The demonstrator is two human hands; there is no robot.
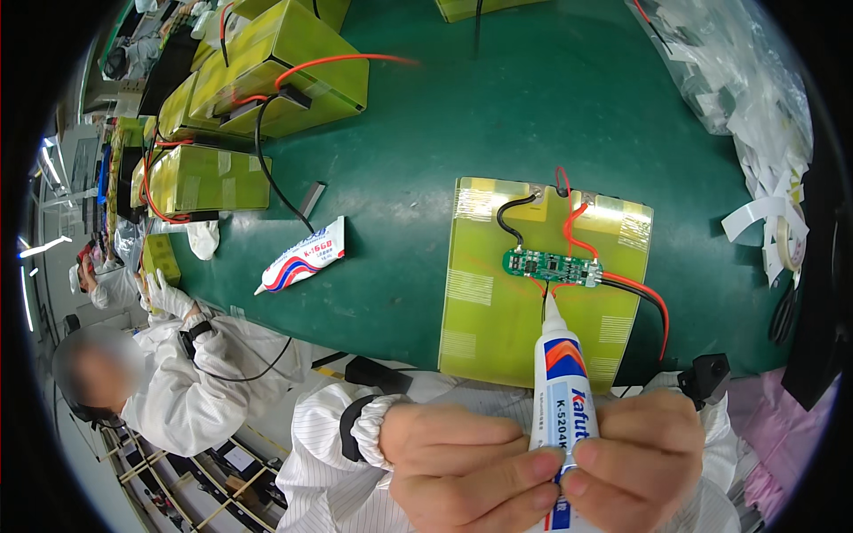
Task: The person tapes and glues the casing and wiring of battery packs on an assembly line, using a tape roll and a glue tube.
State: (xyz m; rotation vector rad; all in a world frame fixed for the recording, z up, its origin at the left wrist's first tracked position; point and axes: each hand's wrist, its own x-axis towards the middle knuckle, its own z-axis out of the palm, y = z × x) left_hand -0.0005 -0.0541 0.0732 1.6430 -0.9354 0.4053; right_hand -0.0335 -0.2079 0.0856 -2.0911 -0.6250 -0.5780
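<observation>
A white tube of glue (562, 355) with blue and orange print is gripped between both my hands. My left hand (471, 462) pinches its left side, and my right hand (633, 457) presses from the right, thumbs close together. The tube's pointed nozzle reaches up to the lower edge of a small green circuit board (553, 268). I cannot tell whether the tip touches it. That board lies on a yellow-wrapped battery pack (480, 329), with black wires and red wires (577, 240) running from it. The pack rests on the green table below the board.
Another white glue tube (306, 256) lies left of the pack. More yellow battery packs (213, 182) with loose wires stand at the far left. Plastic bags (711, 80), a tape roll (791, 242) and black scissors (782, 313) lie along the right. A co-worker (204, 382) in white is at left.
</observation>
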